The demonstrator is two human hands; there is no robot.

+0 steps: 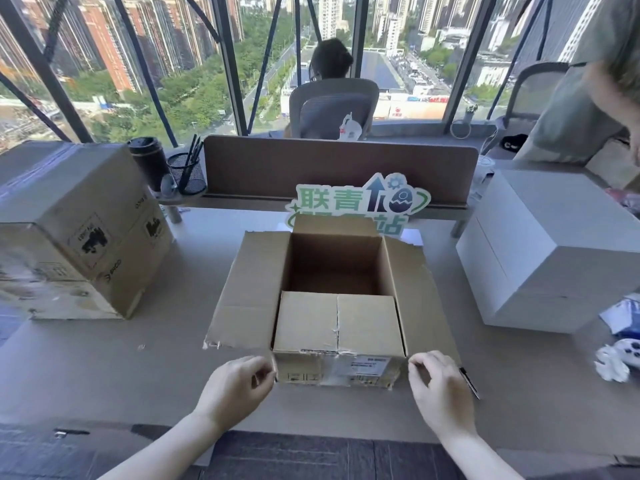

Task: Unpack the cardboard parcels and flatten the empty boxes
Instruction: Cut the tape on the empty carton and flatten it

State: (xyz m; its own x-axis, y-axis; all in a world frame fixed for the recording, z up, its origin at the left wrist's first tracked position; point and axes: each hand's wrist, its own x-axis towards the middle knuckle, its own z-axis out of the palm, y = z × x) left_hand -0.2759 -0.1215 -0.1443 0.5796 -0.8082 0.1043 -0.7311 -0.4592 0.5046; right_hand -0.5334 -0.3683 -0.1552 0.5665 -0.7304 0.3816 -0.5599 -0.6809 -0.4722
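- Right now the open cardboard box (337, 306) sits in the middle of the table (138, 375), straight ahead of the person, its side flaps spread out left and right and its near flap folded inward over the opening.
- The part of the inside that shows looks bare, only brown cardboard down to the bottom.
- The left hand (239, 386) is at the box's near left corner, fingers curled with the tips close against the cardboard; I cannot tell if it actually pinches the edge.
- The right hand (440, 386) is at the near right corner, fingers bent, thumb and forefinger drawn together just beside the box; whether they grip anything is unclear.
- A dark pen (470, 382) lies on the table just beyond the right hand.
- A second, closed cardboard box (76, 233) stands well off to the left.
- A white box (554, 251) stands to the right, with crumpled white paper (611, 363) near it.
- Behind the open box a green cut-out sign (360, 202) stands before a brown divider (339, 164).
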